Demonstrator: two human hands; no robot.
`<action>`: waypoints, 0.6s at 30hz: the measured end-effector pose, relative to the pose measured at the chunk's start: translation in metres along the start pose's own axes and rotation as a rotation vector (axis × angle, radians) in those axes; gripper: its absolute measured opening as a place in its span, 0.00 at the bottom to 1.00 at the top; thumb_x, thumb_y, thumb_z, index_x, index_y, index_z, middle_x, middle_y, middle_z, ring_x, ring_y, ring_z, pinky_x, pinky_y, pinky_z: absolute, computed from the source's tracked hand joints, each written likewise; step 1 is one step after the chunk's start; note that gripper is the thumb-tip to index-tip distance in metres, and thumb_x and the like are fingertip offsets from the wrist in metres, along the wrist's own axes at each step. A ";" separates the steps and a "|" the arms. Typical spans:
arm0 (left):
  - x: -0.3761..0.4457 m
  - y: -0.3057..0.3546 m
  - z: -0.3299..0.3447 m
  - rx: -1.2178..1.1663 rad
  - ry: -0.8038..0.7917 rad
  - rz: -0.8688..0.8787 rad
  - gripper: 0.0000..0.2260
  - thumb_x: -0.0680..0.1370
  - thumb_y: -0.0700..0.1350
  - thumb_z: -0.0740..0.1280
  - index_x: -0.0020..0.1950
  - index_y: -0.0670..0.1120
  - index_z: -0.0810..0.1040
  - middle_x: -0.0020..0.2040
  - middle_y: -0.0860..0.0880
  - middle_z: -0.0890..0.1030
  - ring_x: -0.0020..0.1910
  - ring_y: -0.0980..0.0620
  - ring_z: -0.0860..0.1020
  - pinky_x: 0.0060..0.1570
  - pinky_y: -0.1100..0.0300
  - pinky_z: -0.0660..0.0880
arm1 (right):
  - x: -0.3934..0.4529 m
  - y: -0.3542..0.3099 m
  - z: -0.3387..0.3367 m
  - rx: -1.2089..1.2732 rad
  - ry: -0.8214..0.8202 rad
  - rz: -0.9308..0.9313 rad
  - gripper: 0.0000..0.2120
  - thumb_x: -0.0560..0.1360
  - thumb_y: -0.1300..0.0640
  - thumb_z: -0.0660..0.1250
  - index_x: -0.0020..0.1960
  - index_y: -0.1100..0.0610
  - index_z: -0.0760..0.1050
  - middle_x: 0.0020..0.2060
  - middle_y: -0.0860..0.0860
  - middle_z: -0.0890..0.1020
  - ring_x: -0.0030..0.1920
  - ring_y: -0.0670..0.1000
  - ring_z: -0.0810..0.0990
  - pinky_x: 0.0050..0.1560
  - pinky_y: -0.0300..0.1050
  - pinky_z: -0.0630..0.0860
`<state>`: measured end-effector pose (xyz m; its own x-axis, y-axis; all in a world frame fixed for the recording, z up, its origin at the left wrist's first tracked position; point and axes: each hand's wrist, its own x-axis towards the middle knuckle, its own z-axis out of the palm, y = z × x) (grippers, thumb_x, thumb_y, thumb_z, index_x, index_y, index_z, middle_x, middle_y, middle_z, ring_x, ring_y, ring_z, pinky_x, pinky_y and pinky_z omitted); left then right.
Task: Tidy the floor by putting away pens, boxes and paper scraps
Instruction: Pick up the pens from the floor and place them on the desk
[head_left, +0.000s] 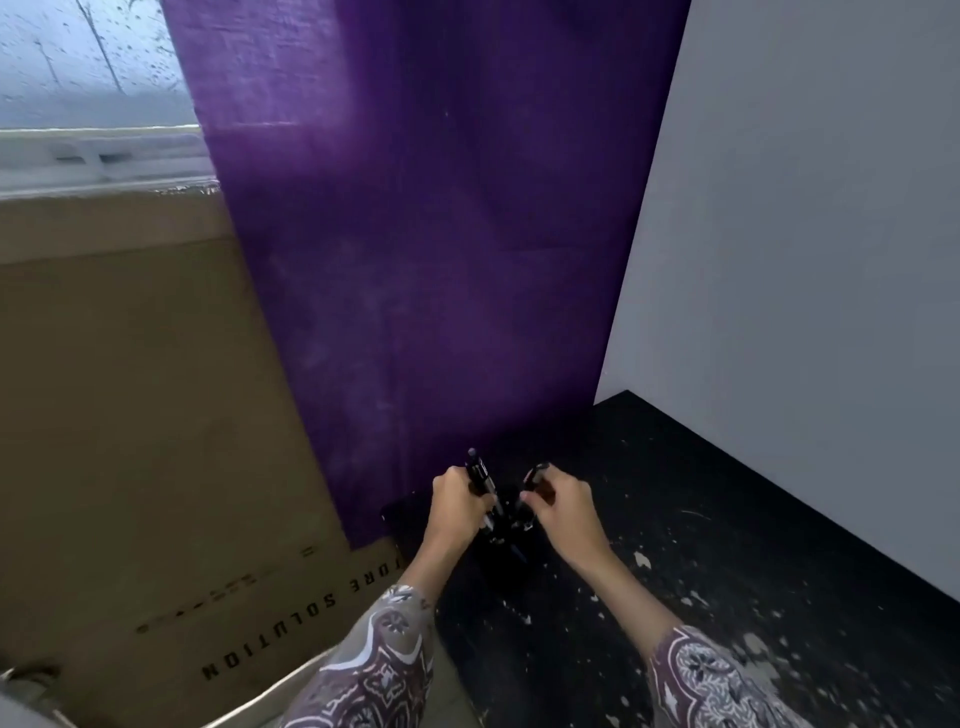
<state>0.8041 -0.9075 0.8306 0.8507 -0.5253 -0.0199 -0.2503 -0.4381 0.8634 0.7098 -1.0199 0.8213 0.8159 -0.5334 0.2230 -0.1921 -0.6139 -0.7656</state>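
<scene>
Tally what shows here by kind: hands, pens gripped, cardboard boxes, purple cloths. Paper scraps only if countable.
Hands: 2, the left hand and the right hand
Pens gripped: at least 2, one per hand
Cardboard box: 1
Purple cloth: 1
Paper scraps: too many and too small to count
Total counted: 6

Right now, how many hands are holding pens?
2: the left hand grips a pen, the right hand another pen. More pens below may be hidden.

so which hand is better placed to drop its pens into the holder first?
Left, probably. The left hand grips pens near-upright, tips already at the dark holder. The right hand holds its pen tilted and higher.
</scene>
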 end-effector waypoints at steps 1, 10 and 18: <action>0.003 -0.002 0.004 0.014 -0.010 0.000 0.05 0.73 0.33 0.67 0.37 0.39 0.78 0.33 0.48 0.79 0.28 0.56 0.76 0.31 0.63 0.76 | 0.004 0.005 0.004 -0.027 -0.016 -0.005 0.01 0.73 0.62 0.67 0.45 0.57 0.76 0.40 0.51 0.80 0.42 0.46 0.79 0.43 0.38 0.78; 0.016 -0.012 0.024 0.112 -0.061 0.092 0.04 0.73 0.39 0.70 0.41 0.45 0.77 0.36 0.50 0.77 0.31 0.57 0.74 0.28 0.66 0.71 | 0.013 0.014 0.009 -0.042 -0.034 -0.079 0.12 0.73 0.60 0.68 0.55 0.53 0.75 0.44 0.49 0.76 0.46 0.46 0.73 0.48 0.36 0.74; 0.025 -0.018 0.015 0.247 -0.028 0.155 0.06 0.73 0.39 0.71 0.48 0.41 0.79 0.47 0.46 0.75 0.40 0.51 0.76 0.38 0.60 0.77 | 0.012 0.024 0.018 -0.266 -0.016 -0.194 0.12 0.77 0.58 0.62 0.59 0.58 0.77 0.49 0.52 0.78 0.50 0.46 0.70 0.51 0.39 0.72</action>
<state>0.8224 -0.9240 0.8072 0.7811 -0.6185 0.0857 -0.4843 -0.5134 0.7084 0.7245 -1.0305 0.7949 0.8591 -0.3842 0.3381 -0.1668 -0.8347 -0.5248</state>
